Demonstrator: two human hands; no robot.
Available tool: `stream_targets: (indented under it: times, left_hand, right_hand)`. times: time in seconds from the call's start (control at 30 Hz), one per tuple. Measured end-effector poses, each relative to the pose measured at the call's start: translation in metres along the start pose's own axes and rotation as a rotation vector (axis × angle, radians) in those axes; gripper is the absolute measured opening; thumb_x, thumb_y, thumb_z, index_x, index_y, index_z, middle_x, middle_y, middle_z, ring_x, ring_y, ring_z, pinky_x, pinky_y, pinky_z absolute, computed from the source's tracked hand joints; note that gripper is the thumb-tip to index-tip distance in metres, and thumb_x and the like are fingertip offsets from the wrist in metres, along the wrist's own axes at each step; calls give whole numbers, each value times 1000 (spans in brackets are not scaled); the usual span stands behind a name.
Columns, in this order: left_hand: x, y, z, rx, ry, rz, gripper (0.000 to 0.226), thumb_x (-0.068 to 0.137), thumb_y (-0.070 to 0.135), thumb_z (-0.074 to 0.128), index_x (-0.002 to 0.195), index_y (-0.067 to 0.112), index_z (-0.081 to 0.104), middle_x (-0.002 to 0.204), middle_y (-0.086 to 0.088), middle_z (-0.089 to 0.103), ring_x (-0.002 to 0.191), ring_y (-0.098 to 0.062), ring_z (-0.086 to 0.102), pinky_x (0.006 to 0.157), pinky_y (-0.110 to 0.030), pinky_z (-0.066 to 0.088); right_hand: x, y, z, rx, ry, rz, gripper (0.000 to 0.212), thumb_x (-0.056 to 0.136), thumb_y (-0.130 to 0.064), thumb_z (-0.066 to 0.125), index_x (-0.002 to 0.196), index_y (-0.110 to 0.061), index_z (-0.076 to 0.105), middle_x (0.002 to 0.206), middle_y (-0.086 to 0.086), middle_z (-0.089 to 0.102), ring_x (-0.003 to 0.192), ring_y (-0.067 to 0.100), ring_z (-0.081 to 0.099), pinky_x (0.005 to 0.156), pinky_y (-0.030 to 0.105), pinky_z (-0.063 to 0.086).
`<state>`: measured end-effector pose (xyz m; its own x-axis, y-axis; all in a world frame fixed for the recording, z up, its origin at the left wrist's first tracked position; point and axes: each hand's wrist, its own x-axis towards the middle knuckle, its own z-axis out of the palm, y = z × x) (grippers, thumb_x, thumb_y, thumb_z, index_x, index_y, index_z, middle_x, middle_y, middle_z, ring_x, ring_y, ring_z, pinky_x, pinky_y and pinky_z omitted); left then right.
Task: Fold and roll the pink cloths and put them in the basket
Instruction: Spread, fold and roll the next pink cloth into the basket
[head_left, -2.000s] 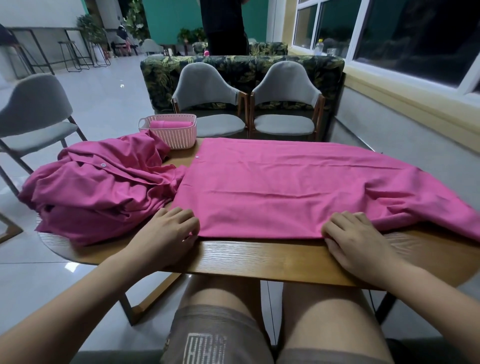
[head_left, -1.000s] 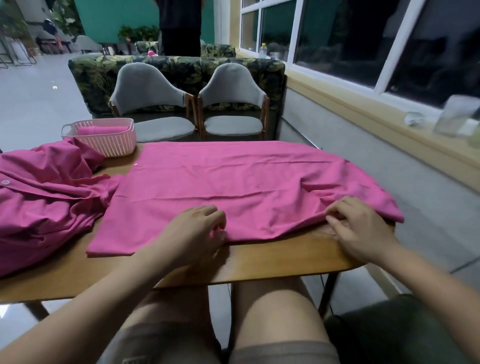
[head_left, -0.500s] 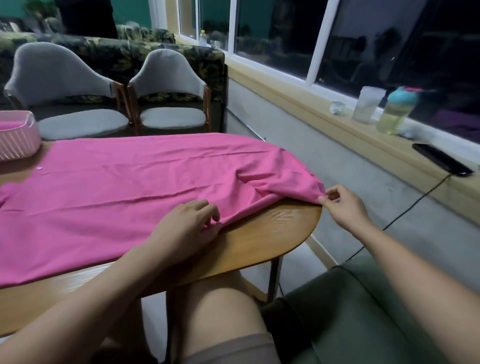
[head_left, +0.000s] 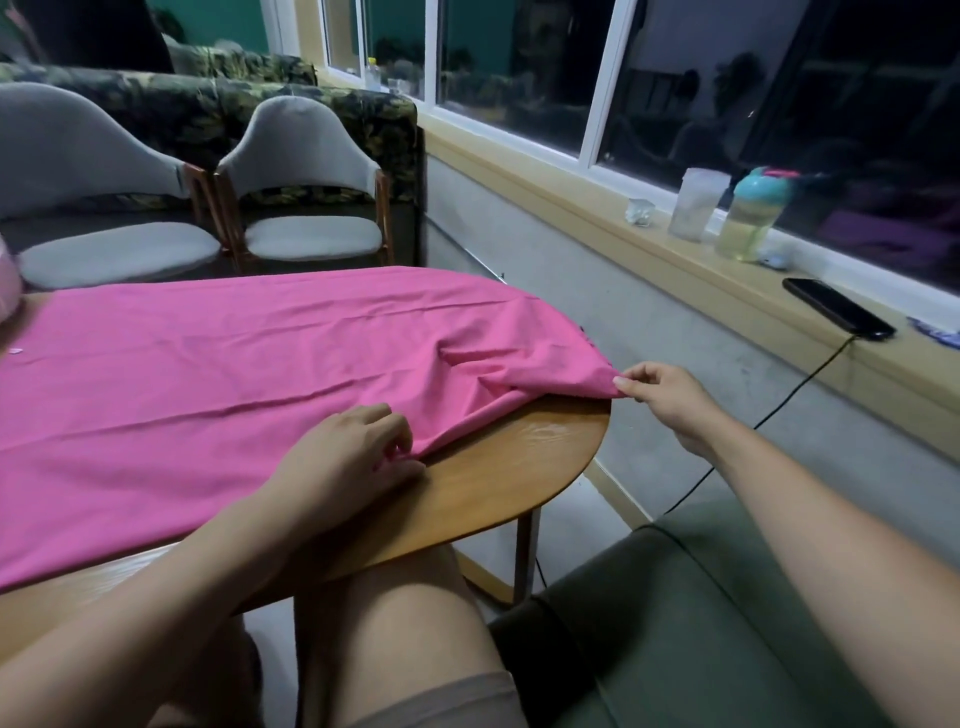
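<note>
At table (head_left: 509, 467) edge, left hand (head_left: 337, 462) fingers (head_left: 363, 415) pinch pink cloth (head_left: 234, 374); right hand (head_left: 670, 397) pinches its corner

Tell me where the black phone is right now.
In the head view the black phone lies flat on the window ledge at the right, just right of the teal-capped bottle.

The left hand (head_left: 345, 457), fingers curled, pinches the cloth (head_left: 208, 374) at its near edge; the right hand (head_left: 670, 397), arm outstretched, pinches its corner.
</note>
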<state>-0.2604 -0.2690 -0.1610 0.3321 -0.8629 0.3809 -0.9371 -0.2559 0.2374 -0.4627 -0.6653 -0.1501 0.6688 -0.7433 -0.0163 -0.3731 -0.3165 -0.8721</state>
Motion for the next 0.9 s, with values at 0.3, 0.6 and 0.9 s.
stream_targets:
  times: [0.3, 0.6, 0.9]
  left_hand:
    - [4, 3, -7, -90, 16, -45, 19, 95, 36, 73, 90, 36, 54, 87, 16, 52, 73, -3, 50, 63, -33, 46]
    - [-4, 3, 7, -193, -89, -61, 19, 92, 50, 72, 98, 40, 57, 92, 19, 57, 82, -4, 58, 69, -26, 50]
    - [-6, 5, 10, -208, -55, -115, 21, 88, 50, 79, 92, 39, 62, 87, 19, 61, 81, -5, 60, 66, -23, 47]
  right_hand:
    - [28, -27, -37, 24, 210, -36, 5, 99, -16, 71, 98, -14, 66, 98, 6, 68, 92, 19, 63, 80, 29, 49]
    - [18, -2, -31, 17, 64, 39, 30, 90, -19, 81, 117, -14, 67, 103, 7, 77, 103, 18, 67, 93, 30, 47]
    - [27, -3, -29, -78, 20, 117, 56, 97, -49, 71, 105, 6, 69, 100, 10, 68, 94, 21, 59, 94, 33, 39]
